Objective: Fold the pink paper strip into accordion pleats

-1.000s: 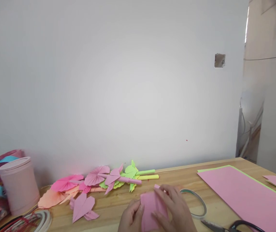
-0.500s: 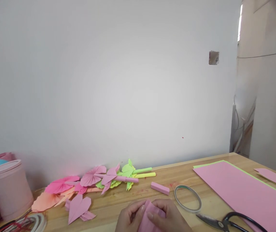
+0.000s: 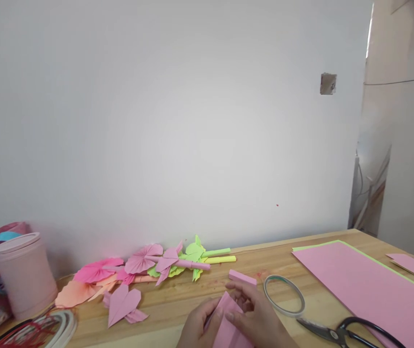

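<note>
Pink paper [image 3: 228, 333], creased lengthwise, is between our hands at the near side of the table [image 3: 168, 309]. Our left hand [image 3: 200, 323] pinches one side; our right hand [image 3: 259, 316] grasps the other, thumb on its face. We judge it light, fairly stiff and easily dented, best held by the edges. Beyond lies a pink strip [image 3: 242, 277]; rightward, a tape roll [image 3: 287, 312], then scissors [image 3: 333, 334].
</note>
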`<state>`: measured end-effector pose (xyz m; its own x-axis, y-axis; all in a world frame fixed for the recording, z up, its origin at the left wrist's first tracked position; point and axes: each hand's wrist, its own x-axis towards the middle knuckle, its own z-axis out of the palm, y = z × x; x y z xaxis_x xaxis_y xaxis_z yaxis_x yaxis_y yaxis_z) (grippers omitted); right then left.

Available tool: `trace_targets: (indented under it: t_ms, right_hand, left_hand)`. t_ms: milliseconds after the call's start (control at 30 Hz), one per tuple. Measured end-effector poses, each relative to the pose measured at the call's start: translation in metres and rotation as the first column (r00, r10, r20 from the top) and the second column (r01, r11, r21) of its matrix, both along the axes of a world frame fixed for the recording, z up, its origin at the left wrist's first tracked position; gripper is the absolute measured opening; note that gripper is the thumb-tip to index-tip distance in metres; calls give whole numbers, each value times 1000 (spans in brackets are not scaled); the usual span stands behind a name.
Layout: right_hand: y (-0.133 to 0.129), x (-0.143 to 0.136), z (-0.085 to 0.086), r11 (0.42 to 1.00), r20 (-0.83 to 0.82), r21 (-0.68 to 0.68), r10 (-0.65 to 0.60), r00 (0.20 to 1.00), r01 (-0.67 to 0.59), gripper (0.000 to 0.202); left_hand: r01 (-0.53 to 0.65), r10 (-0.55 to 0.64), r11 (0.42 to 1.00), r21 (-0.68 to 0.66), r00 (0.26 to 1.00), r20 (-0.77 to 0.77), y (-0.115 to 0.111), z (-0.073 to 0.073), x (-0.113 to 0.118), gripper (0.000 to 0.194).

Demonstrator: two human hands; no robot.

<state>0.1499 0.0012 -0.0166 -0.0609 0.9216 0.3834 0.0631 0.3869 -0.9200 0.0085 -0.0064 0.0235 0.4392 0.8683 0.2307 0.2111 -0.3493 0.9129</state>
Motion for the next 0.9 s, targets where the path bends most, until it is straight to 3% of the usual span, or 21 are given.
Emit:
trace_targets:
  t_ms: [133, 300, 533, 667, 900]
  right_hand:
    - [-1, 1, 5, 994, -14, -80, 69, 998, -69, 31]
    - [-2, -1, 8, 983, -109, -171, 45, 993, -63, 33]
    - [-5, 0, 11, 990, 79, -141, -6, 997, 17, 19]
    - [-8, 2, 15, 992, 107, -119, -35, 994, 47, 14]
    - [-4, -3, 10, 985, -131, -159, 45, 990, -66, 17]
  left_hand:
    - [-23, 31, 998, 60, 990, -138, -2, 2, 0, 28]
    - [15, 19, 989, 144, 973, -230, -3, 2, 1, 27]
    - [47, 11, 983, 176, 950, -313, -3, 1, 2, 30]
    - [0, 49, 985, 171, 959, -281, -5, 4, 2, 28]
    - [-33, 72, 986, 166, 969, -237, 0, -2, -1, 28]
